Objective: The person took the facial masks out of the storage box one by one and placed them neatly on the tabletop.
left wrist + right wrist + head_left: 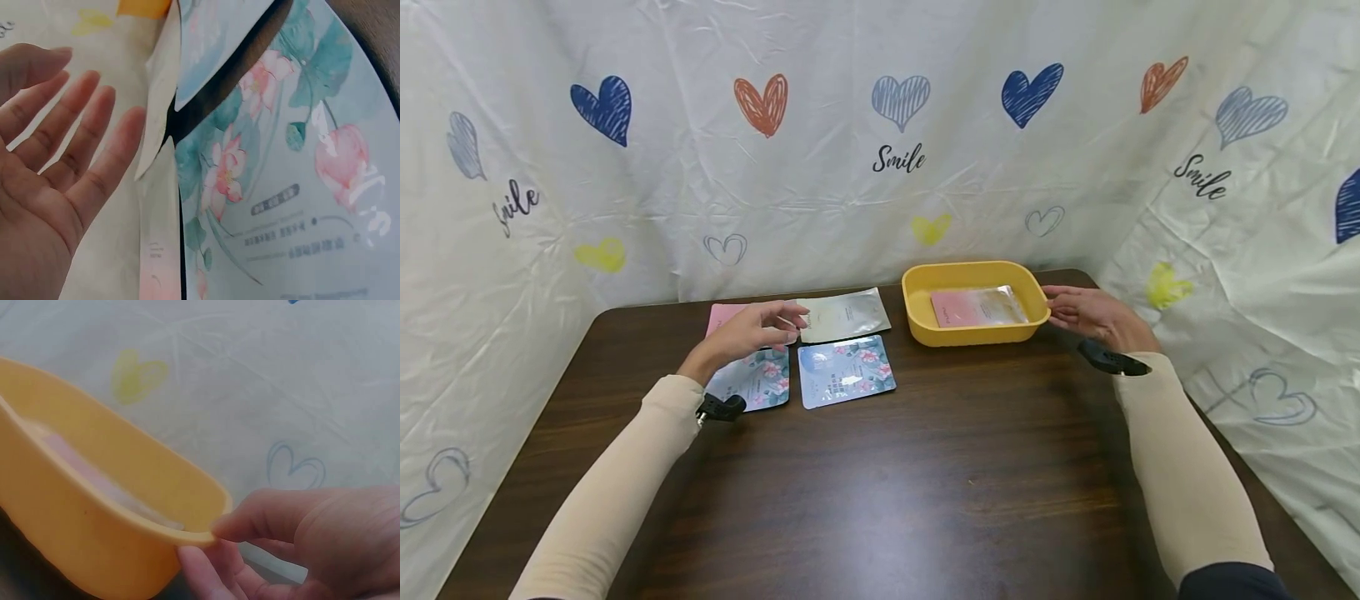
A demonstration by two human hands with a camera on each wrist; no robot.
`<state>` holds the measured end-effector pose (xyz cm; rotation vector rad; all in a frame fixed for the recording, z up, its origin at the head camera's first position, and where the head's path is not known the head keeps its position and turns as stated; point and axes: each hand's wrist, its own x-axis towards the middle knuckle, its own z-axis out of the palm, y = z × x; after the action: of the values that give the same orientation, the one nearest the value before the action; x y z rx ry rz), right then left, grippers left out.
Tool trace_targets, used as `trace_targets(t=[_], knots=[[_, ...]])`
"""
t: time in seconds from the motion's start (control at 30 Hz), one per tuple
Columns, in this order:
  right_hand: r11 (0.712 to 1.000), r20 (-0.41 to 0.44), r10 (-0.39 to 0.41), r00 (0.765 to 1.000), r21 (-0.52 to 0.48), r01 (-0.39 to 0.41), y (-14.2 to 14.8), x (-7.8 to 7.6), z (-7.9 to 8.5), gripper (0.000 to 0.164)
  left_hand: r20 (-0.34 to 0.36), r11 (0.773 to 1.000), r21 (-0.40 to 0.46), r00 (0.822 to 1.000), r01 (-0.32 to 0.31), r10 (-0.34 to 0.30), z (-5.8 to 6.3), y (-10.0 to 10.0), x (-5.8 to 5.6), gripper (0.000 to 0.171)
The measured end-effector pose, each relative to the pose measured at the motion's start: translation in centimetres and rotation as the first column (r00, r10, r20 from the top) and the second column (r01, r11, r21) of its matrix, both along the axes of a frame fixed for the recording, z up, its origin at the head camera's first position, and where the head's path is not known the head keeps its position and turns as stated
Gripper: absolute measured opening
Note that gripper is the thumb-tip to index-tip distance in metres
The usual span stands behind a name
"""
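My left hand (747, 333) hovers over flat sheet mask packets, fingers spread and nothing in them. Beneath it a pink packet (721, 316) is mostly hidden, and a blue floral packet (752, 381) shows in part. To its right lie a pale green and silver packet (844, 316) and, nearer, another blue floral packet (847, 371). A yellow plastic basket (970, 335) stands at the back right with a pink and silver packet (977, 307) flat inside. At the basket's right end my right hand (262, 544) pinches the rim between thumb and fingers.
The dark wooden table (887, 483) backs onto a white curtain (820, 192) printed with hearts and "Smile". The same cloth hangs along both sides. Dark wrist cameras (1111, 358) sit under both wrists.
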<state>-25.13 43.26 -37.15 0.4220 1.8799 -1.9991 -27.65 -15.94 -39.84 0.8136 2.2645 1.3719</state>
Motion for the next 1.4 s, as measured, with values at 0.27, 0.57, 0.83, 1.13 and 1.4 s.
trace_targets(t=[0.27, 0.57, 0.83, 1.13, 1.4], knots=[[1.0, 0.022, -0.023, 0.999, -0.02, 0.024, 0.3, 0.3, -0.2, 0.071, -0.016, 0.998, 0.058, 1.0, 0.013, -0.013, 0.6, 0.9, 0.1, 0.045], [1.0, -0.011, -0.014, 1.0, -0.013, 0.014, 0.7, 0.9, -0.4, 0.04, -0.041, 0.998, 0.065, 0.999, 0.022, -0.02, 1.1, 1.9, 0.0, 0.044], [1.0, 0.005, -0.021, 1.0, 0.0, 0.021, 0.7, 1.7, -0.1, 0.055, -0.049, 0.995, 0.094, 0.998, 0.046, -0.042, 1.5, 3.1, -0.1, 0.043], [1.0, -0.006, -0.013, 1.0, -0.011, 0.013, 0.8, 2.4, 0.0, 0.037, -0.087, 0.989, 0.117, 0.993, 0.09, -0.08, 1.9, 5.0, -0.3, 0.043], [1.0, -0.023, -0.009, 1.0, 0.019, 0.01, 0.8, 2.8, -0.3, 0.033, -0.055, 0.982, 0.156, 0.993, 0.11, -0.103, 2.4, 7.2, -1.0, 0.041]])
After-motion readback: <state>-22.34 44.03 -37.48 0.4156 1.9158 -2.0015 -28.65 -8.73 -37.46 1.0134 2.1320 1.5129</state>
